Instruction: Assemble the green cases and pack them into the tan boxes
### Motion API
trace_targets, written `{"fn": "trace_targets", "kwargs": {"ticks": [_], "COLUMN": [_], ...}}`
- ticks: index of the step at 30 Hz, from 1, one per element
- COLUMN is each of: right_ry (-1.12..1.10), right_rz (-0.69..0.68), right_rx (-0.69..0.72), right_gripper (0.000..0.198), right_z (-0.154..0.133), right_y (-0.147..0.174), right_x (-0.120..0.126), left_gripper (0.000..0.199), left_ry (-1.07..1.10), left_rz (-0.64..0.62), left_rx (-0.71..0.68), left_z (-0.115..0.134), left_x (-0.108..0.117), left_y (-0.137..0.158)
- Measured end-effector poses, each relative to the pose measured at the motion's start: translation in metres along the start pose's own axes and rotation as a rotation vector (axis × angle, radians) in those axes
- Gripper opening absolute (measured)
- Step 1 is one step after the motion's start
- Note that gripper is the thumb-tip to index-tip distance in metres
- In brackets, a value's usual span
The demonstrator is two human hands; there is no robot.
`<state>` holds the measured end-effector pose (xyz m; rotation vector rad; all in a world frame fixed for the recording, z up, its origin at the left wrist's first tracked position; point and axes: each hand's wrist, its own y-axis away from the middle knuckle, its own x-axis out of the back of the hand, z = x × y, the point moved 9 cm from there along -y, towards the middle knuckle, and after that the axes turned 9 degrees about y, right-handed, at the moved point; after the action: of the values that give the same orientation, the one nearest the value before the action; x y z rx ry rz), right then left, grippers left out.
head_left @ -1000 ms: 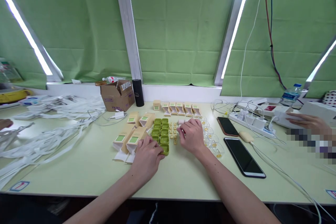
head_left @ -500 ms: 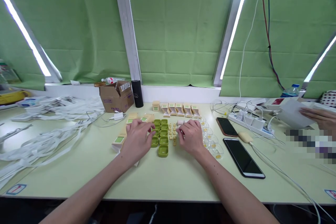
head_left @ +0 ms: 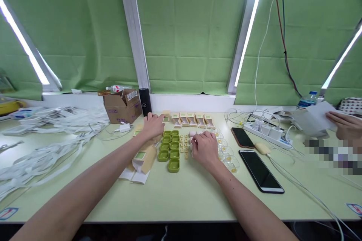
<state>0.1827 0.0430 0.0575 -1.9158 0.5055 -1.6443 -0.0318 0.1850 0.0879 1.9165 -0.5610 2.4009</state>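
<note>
My left hand (head_left: pixel 153 125) reaches forward over the left-hand cartons, fingers stretched out, its fingertips at the edge of a small tan box (head_left: pixel 166 116) with a green label. I cannot tell whether they touch it. My right hand (head_left: pixel 206 147) is closed in a pinch beside several small white cylinders, one white cylinder (head_left: pixel 192 133) showing past the knuckles; what the fingertips hold is hidden. Between the hands stand two columns of green square cups (head_left: pixel 174 165) and rows of tiny yellowish pieces (head_left: pixel 186 150). Clear plastic cups (head_left: pixel 232 165) with yellow bits lie right of my right hand.
Opened tan cartons (head_left: pixel 191 119) stand in a row at the back; more tan cartons (head_left: pixel 147 158) lie at left. Two phones (head_left: pixel 260 171) (head_left: pixel 242 137), a power strip (head_left: pixel 268 135) and cables lie right. White straps (head_left: pixel 56 150) cover the left side. Another person's hand (head_left: pixel 346 124) holds white paper.
My left hand has moved forward from beside the green cups to the small box at the back, uncovering the left cartons. The right hand stays in about the same place.
</note>
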Motion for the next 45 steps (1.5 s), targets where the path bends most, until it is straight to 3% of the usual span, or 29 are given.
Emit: {"fn": "trace_targets", "kwargs": {"ticks": [10,20,28,33,39,44,45], "right_ry": [-0.046,-0.088,-0.083,-0.087,-0.116,-0.17,-0.186], "right_rz": [0.041,0.069,0.079,0.064,0.085,0.114,0.115], "right_rx": [0.014,0.021,0.027,0.016,0.009,-0.015,-0.023], "right_gripper": [0.012,0.011,0.011,0.01,0.009,0.008,0.009], "right_z": [-0.004,-0.005,-0.004,-0.004,-0.003,-0.001,0.0], "right_y": [0.0,0.001,0.001,0.001,0.0,-0.001,-0.002], "right_x": [0.005,0.01,0.01,0.01,0.013,0.021,0.021], "left_gripper": [0.071,0.098,0.091,0.071,0.062,0.062,0.059], "left_ry": [0.002,0.03,0.036,0.059,0.177,0.347,0.5], "left_rz": [-0.15,-0.202,-0.214,-0.126,0.093,0.243,0.277], "left_rx": [0.155,0.204,0.219,0.187,0.112,-0.087,-0.175], "left_z": [-0.016,-0.019,-0.013,-0.012,-0.003,0.032,0.042], "left_x": [-0.047,-0.07,-0.077,-0.061,-0.009,0.032,0.04], "left_y": [-0.07,-0.093,-0.104,-0.099,-0.084,-0.044,-0.03]}}
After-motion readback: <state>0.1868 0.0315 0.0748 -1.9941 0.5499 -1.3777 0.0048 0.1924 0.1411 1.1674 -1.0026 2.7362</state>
